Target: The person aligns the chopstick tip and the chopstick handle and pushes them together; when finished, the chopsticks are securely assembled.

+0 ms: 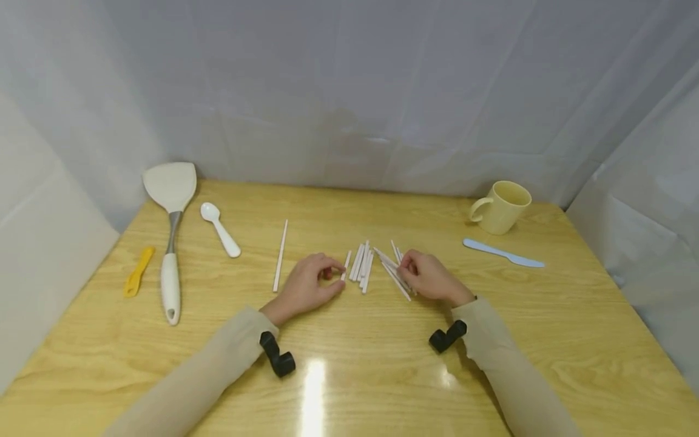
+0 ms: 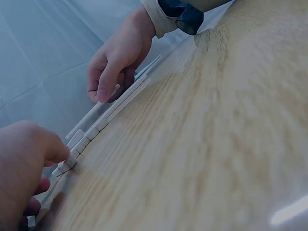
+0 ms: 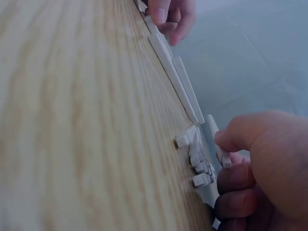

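Note:
Several thin white sticks with squared ends [image 1: 360, 262] lie in a loose group mid-table. My left hand [image 1: 308, 282] rests at their left side, thumb and forefinger apart, beside a single white stick [image 1: 347, 261]. In the left wrist view the left hand [image 2: 24, 168] has a fingertip at the stick ends. On the right, my right hand [image 1: 428, 276] pinches one white stick [image 3: 223, 156] between thumb and forefinger, just above other crossed sticks [image 3: 197, 159]. Its palm hides part of that pile in the head view.
Left of the hands lie a longer white stick [image 1: 280, 255], a white spoon [image 1: 221, 230], a spatula [image 1: 170, 273] and a small yellow utensil [image 1: 139, 271]. Rightward are a yellow mug [image 1: 505, 209] and a light blue knife [image 1: 502, 252]. Pale sheeting [image 1: 349, 91] borders the table.

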`<state>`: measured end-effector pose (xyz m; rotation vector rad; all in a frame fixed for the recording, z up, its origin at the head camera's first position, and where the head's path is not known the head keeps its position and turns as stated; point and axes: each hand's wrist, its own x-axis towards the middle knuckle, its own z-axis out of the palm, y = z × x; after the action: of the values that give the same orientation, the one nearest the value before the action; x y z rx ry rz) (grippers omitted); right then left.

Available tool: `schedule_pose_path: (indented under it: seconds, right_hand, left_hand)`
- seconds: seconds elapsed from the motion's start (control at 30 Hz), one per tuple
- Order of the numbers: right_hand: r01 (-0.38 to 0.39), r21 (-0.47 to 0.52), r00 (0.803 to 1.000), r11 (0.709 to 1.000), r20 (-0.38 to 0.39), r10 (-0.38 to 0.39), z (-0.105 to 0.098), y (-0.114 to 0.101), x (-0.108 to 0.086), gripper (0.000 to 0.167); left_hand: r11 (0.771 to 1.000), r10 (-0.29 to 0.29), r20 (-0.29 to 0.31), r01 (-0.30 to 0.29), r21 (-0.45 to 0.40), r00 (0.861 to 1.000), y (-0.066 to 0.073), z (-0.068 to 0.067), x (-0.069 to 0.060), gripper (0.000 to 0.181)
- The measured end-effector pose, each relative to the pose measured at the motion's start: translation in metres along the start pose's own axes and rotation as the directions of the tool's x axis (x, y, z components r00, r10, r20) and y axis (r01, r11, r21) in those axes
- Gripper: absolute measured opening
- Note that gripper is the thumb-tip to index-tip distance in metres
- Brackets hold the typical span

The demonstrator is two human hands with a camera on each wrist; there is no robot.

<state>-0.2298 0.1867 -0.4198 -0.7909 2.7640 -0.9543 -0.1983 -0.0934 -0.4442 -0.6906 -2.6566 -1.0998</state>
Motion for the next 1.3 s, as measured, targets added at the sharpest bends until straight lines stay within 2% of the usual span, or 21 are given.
schedule_pose_path:
  seconds: [0.13, 0.23, 0.33, 0.57, 0.63, 0.77, 0.87, 0.97, 1.13, 1.3]
  right_hand:
    - [0.003, 0.004, 1.000, 1.000, 0.000, -0.003, -0.002, 0.000, 0.000, 0.011]
    - [-0.001, 0.012, 1.000, 1.000, 0.003, 0.001, -0.002, 0.000, 0.000, 0.012]
    - [0.001, 0.023, 1.000, 1.000, -0.004, -0.001, -0.002, 0.000, -0.001, 0.012]
    - [-0.008, 0.039, 1.000, 0.999, -0.026, 0.009, -0.002, 0.003, -0.003, 0.011]
    - [-0.010, 0.043, 1.000, 0.999, -0.029, 0.011, -0.002, 0.004, -0.003, 0.011]
    - [-0.005, 0.067, 0.999, 0.998, -0.037, 0.008, -0.002, 0.004, -0.001, 0.011]
    - [-0.010, 0.076, 0.999, 0.997, -0.042, 0.014, -0.003, 0.002, -0.002, 0.009]
    - [-0.019, 0.079, 0.999, 0.997, -0.039, 0.022, -0.004, 0.002, -0.002, 0.009]
    - [-0.018, 0.101, 0.999, 0.995, -0.032, 0.021, -0.005, 0.002, -0.001, 0.009]
    - [-0.001, 0.217, 0.996, 0.976, -0.088, 0.020, -0.006, -0.005, -0.001, 0.004]
  left_hand:
    - [0.999, -0.043, -0.030, 0.043, 0.001, 0.999, 0.004, 0.000, 0.000, 0.024]
    - [0.996, -0.068, -0.044, 0.070, 0.046, 0.997, 0.007, 0.001, -0.001, 0.027]
    - [0.993, -0.069, -0.066, 0.075, 0.092, 0.995, 0.009, 0.002, -0.002, 0.027]
    - [0.991, -0.098, -0.112, 0.108, 0.083, 0.989, 0.008, 0.007, -0.001, 0.015]
    - [0.988, -0.134, -0.128, 0.143, 0.062, 0.983, 0.008, 0.008, -0.001, 0.012]
    - [0.973, -0.226, -0.164, 0.229, 0.003, 0.960, 0.008, 0.007, -0.001, 0.010]
    - [0.965, -0.261, -0.177, 0.256, -0.049, 0.949, 0.009, 0.006, -0.001, 0.009]
    - [0.962, -0.261, -0.185, 0.239, -0.130, 0.948, 0.011, 0.005, 0.000, 0.009]
    - [0.946, -0.195, -0.157, 0.144, -0.289, 0.968, 0.013, 0.006, 0.000, 0.010]
    - [0.939, -0.147, -0.141, 0.094, -0.332, 0.979, 0.013, 0.007, -0.001, 0.009]
